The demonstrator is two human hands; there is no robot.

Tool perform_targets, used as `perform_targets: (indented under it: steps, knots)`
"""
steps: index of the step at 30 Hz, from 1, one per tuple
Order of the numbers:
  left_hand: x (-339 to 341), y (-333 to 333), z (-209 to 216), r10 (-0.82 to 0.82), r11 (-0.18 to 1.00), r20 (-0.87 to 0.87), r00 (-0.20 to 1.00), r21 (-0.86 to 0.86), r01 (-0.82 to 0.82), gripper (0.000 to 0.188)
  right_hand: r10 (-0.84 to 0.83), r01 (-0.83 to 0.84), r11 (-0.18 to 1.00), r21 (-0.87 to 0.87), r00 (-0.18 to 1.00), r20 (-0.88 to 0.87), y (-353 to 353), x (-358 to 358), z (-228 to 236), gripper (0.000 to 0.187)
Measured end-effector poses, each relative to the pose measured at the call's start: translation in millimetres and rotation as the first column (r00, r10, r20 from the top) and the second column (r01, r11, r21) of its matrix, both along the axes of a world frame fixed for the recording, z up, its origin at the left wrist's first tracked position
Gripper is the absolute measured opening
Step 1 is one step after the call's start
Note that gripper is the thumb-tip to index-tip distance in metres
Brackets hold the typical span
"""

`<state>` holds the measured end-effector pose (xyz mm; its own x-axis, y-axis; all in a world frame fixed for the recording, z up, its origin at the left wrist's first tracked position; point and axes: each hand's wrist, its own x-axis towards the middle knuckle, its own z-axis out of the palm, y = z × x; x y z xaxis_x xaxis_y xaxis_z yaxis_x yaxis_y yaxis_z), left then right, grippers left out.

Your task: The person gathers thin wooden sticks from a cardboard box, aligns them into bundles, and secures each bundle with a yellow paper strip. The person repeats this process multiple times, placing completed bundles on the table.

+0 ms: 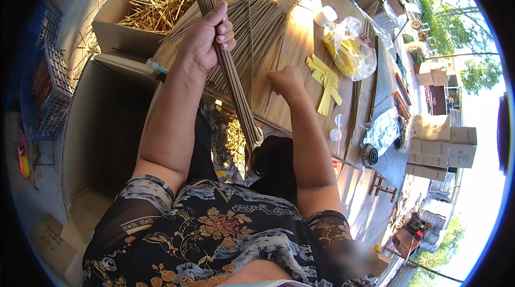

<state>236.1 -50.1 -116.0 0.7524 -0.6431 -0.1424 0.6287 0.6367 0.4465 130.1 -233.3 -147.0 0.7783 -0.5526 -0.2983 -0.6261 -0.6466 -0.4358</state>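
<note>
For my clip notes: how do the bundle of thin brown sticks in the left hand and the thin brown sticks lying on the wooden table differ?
The bundle is gripped in the left hand; the table sticks lie on the wooden table. The bundle is packed into a narrow column; the table sticks spread in a broad layer. Both consist of slim, brownish sticks.
</note>
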Motion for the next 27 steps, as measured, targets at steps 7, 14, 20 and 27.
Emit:
perform_targets:
  steps: [7, 14, 20, 27]
  knots:
    - [-4, -7, -5, -0.022, 0.998, -0.032, 0.999, 0.05, 0.024, 0.029, -0.104, 0.06, 0.98, 0.191, 0.968, 0.228, -7, -37, 25, 0.017]
    - [-9, -18, -10, -0.051, 0.998, -0.038, 0.998, 0.044, 0.053, 0.026, 0.048, -0.19, 0.836, 0.514, 0.96, 0.276, 44, -58, 71, 0.01]
    - [-12, -16, -4, -0.077, 0.992, -0.005, 0.997, 0.101, 0.077, 0.031, 0.141, -0.261, 0.804, 0.534, 0.957, 0.255, 56, -60, 64, 0.013]
    - [0, 0, -4, -0.013, 1.0, 0.054, 0.998, -0.001, 0.013, 0.024, 0.096, -0.28, 0.653, 0.704, 0.952, 0.29, 55, -47, 56, 0.02]
